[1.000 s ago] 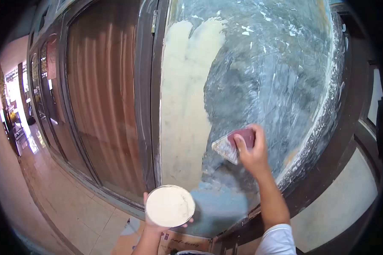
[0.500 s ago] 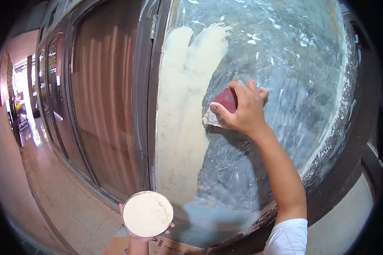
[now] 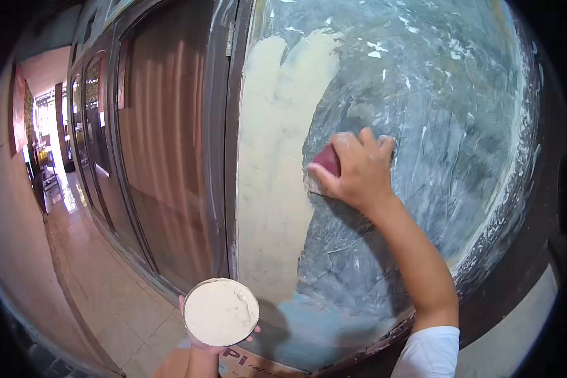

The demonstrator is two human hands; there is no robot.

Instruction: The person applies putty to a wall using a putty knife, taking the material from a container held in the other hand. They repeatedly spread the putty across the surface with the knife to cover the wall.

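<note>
My right hand [image 3: 358,171] gripped the scraper [image 3: 326,162] against the panel [image 3: 435,113]; left hand [image 3: 203,345] cupped the putty tub [image 3: 220,312]. Risk: tub tilting unwatched, spilling.

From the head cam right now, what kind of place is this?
Probably a tiled walkway outside a building under repair: dark wooden door frames, a tiled floor, and a scraped grey panel partly coated with cream putty.

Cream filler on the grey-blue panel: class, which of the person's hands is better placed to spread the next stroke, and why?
Probably the right hand: it presses the red-handled scraper against the grey-blue panel beside the cream patch. The left hand holds the round tub of cream filler low.
</note>
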